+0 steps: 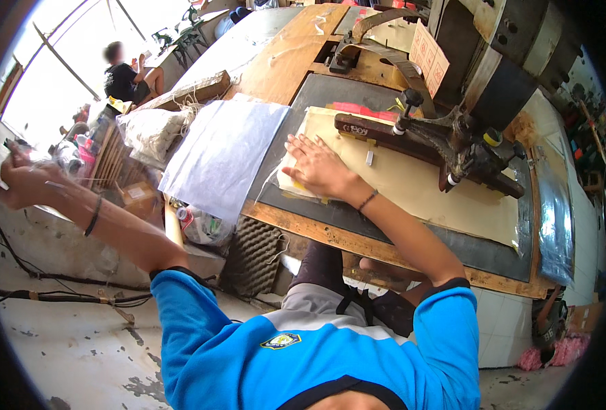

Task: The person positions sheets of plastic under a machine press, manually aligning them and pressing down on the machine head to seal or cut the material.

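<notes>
"Since the sheet (412, 181) is laid on the board (491, 260), why is the right hand (321, 166) placed there, fingers apart?"

"Probably so it's steadied; with the left hand (27, 180) blurred, its fingers' state can't be told."

Daylight pours in from the upper left, where the large window (74, 61) is blown out to white; the light weakens toward the right, leaving the heavy machine (515, 41) dark along its flanks; shade gathers beneath the table (357, 236); hard glare streaks the clear plastic (554, 225) at the far right; the left hand (24, 179) is smeared by motion blur, while the right hand (319, 167) and the cream sheet (412, 188) look fairly crisp; fisheye distortion bends straight edges, and black vignetting swallows the corners.
</notes>
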A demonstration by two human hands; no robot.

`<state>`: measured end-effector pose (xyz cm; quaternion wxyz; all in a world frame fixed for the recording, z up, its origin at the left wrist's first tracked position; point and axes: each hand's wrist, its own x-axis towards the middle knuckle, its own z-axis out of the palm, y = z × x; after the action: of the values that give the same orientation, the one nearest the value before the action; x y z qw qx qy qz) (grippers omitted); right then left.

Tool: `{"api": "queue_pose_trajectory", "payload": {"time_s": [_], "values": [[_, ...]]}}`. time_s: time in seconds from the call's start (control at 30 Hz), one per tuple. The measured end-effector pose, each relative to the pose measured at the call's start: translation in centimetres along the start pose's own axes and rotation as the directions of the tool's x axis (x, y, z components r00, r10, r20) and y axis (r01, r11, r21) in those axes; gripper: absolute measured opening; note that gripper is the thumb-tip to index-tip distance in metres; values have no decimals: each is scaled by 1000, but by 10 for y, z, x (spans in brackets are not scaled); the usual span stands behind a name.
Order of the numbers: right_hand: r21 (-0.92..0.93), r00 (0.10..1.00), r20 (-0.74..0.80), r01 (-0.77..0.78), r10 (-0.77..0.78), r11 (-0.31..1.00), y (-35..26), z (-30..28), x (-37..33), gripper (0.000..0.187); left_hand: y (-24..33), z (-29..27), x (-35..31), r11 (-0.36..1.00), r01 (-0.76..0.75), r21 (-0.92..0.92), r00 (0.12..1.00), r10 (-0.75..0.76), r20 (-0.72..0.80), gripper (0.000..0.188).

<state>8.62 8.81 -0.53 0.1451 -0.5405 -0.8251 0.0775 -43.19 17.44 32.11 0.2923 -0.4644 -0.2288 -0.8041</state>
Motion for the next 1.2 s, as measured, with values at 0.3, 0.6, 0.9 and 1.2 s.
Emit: {"api": "queue_pose_trajectory", "payload": {"time_s": [0.3,0.6,0.9,1.2], "values": [[674,940,-312,320,-136,666,-36,-35,-24,100,267,64,-208,823,347,-450,868,-100,487,12],[945,919,-195,82,343,316,-49,-69,-255,117,482,53,-368,231,820,-523,572,-321,755,18],[992,249,-129,25,960,126,-52,-56,-379,60,510,36,-377,290,912,-289,-2,710,704,46],[930,268,-183,-266,946,255,-11,-88,-393,61,444,-24,-374,887,411,-211,-366,372,853,82]]}}
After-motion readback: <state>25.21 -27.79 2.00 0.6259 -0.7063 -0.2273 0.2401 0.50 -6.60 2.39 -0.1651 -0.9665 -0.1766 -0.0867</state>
